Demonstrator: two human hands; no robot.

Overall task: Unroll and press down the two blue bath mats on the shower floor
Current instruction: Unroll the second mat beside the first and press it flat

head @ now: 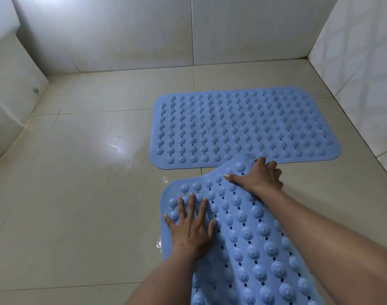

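Observation:
One blue bath mat (pixel 243 126), studded with round bumps, lies flat on the tiled shower floor (pixel 78 194) toward the far right. A second blue bath mat (pixel 254 238) runs from the bottom edge up to it, and its far right corner humps up over the first mat's near edge. My left hand (pixel 191 225) presses flat with spread fingers on the second mat's far left part. My right hand (pixel 259 178) rests on the raised corner, fingers curled over its far edge and thumb stretched out to the left.
Pale tiled walls (pixel 144 34) close the floor at the back and right. A white ledge with a small metal fitting (pixel 35 90) stands at the left. Wet patches (pixel 120 144) glisten on the tiles left of the mats.

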